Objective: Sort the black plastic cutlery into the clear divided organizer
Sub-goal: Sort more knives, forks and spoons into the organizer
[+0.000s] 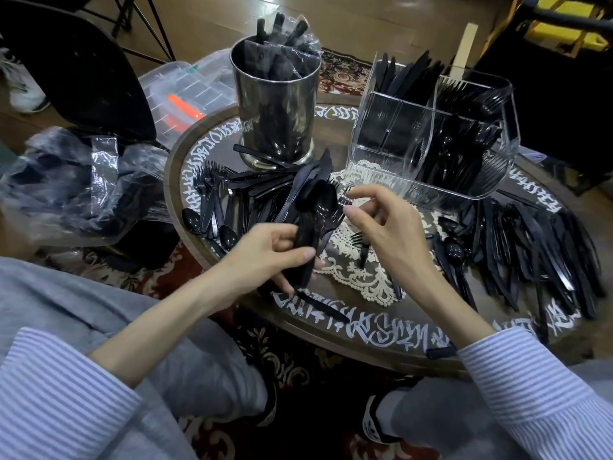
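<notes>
My left hand (268, 250) grips a mixed bundle of black cutlery (313, 200) by the handles, with spoons, knives and a fork fanning upward. My right hand (381, 224) pinches the tines of a fork (345, 199) in that bundle with thumb and forefinger. The clear divided organizer (374, 154) stands at the back right of the round table, with knives in its rear left compartment and forks and spoons in the right ones. Loose black cutlery lies in a left pile (232, 200) and a right pile (530, 254).
A metal canister (275, 107) with wrapped cutlery stands at the back centre. A lace doily (361, 277) lies under my hands with a single fork (363, 247) on it. Crumpled plastic bags (83, 180), a clear lidded box (185, 97) and a black chair are to the left.
</notes>
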